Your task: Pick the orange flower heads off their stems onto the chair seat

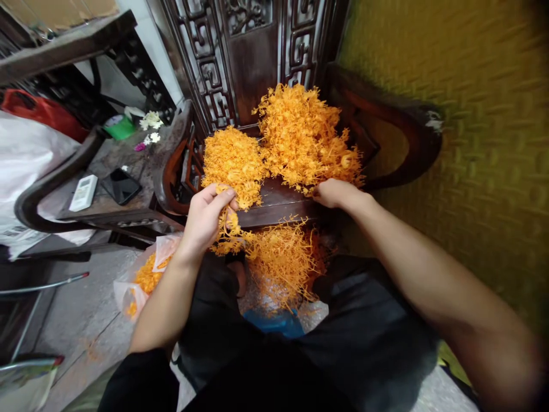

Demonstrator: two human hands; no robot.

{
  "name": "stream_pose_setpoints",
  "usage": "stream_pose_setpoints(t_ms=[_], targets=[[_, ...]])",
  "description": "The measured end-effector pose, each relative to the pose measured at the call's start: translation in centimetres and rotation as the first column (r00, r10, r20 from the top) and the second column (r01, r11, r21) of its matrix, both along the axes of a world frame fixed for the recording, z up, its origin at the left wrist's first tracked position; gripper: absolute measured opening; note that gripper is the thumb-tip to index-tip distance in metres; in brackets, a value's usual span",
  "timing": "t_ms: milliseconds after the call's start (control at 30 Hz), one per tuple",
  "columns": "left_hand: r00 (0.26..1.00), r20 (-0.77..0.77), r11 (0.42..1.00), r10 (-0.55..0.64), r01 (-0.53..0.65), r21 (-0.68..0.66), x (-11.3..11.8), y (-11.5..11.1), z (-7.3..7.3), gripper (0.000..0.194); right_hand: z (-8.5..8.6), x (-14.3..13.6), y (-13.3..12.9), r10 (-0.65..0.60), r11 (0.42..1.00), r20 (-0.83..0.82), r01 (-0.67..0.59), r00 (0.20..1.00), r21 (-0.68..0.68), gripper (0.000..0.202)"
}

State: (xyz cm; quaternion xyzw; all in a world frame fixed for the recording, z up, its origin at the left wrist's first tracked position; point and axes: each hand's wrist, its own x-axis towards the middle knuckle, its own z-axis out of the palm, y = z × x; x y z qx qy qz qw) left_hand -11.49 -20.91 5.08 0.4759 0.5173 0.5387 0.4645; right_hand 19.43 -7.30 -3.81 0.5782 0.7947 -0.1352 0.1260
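Observation:
My left hand (211, 214) is closed, thumb against fingers, on a cluster of orange plastic flower pieces (230, 222) at the front of the chair seat. Behind it lies a left pile of small orange pieces (234, 157). To its right rises a taller pile of branching orange sprigs (300, 134). My right hand (332, 193) is at this pile's lower front edge, fingers curled and pinched on an orange sprig; its fingertips are partly hidden. Below the seat, between my knees, a heap of thin orange stems (281, 257) sits above a blue container (274, 323).
The dark wooden chair (278, 203) has a carved back and curved arms. On the left, a side table (146, 154) bears a phone (121, 186), a white remote (84, 193), green tape (120, 127) and small flowers. A plastic bag (128, 286) with orange pieces lies on the floor.

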Motion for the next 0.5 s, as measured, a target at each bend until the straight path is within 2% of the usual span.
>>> stream_pose_setpoints(t_ms=[67,100,133,167,200,233,267,300,333,400,467,500], targets=[[1.000,-0.010,1.000,-0.017,0.017,0.003,0.6,-0.1,0.0,0.022,2.4,-1.6,-1.4,-0.049,0.992,-0.082,0.059,0.995,0.113,0.045],[0.999,-0.024,0.999,-0.039,0.039,0.006,1.0,-0.2,-0.1,0.022,3.8,-2.6,-2.5,-0.053,0.975,-0.242,0.103,0.969,0.195,0.048],[0.997,-0.041,0.998,-0.064,0.065,0.005,1.5,-0.4,-0.1,0.023,5.1,-3.7,-3.9,-0.016,0.969,-0.499,0.137,0.866,0.207,0.050],[0.995,-0.058,0.996,-0.086,0.086,0.001,1.9,-0.5,-0.2,0.023,6.5,-4.9,-5.4,0.010,0.978,-0.736,0.145,0.677,0.147,0.053],[0.992,-0.076,0.995,-0.102,0.102,-0.004,2.3,-0.6,-0.2,0.023,7.6,-5.9,-6.9,0.001,0.991,-0.887,0.117,0.462,0.062,0.058],[0.989,-0.094,0.993,-0.114,0.114,-0.011,2.7,-0.8,-0.2,0.021,8.6,-6.9,-8.3,-0.025,0.999,-0.956,0.047,0.291,-0.012,0.060],[0.986,-0.116,0.993,-0.121,0.119,-0.018,3.0,-1.0,-0.2,0.020,9.3,-7.7,-9.5,-0.045,0.999,-0.982,0.009,0.181,-0.044,0.060],[0.982,-0.144,0.992,-0.123,0.121,-0.023,3.3,-1.1,-0.1,0.019,9.8,-8.2,-10.3,-0.051,0.999,-0.992,-0.002,0.118,-0.052,0.057],[0.977,-0.175,0.992,-0.124,0.122,-0.021,3.4,-1.3,-0.1,0.020,10.0,-8.5,-10.7,-0.033,0.999,-0.995,0.028,0.097,-0.031,0.050],[0.962,-0.238,0.991,-0.135,0.136,-0.011,3.5,-1.6,0.2,0.024,10.0,-8.0,-10.3,0.048,0.977,-0.994,0.202,0.102,0.068,0.038],[0.949,-0.278,0.988,-0.150,0.152,-0.013,3.2,-1.9,0.4,0.030,9.7,-6.8,-8.8,0.116,0.905,-0.990,0.402,0.084,0.140,0.038],[0.946,-0.285,0.987,-0.157,0.158,-0.020,3.1,-2.0,0.4,0.031,9.5,-6.1,-8.1,0.125,0.874,-0.991,0.467,0.049,0.134,0.037]])
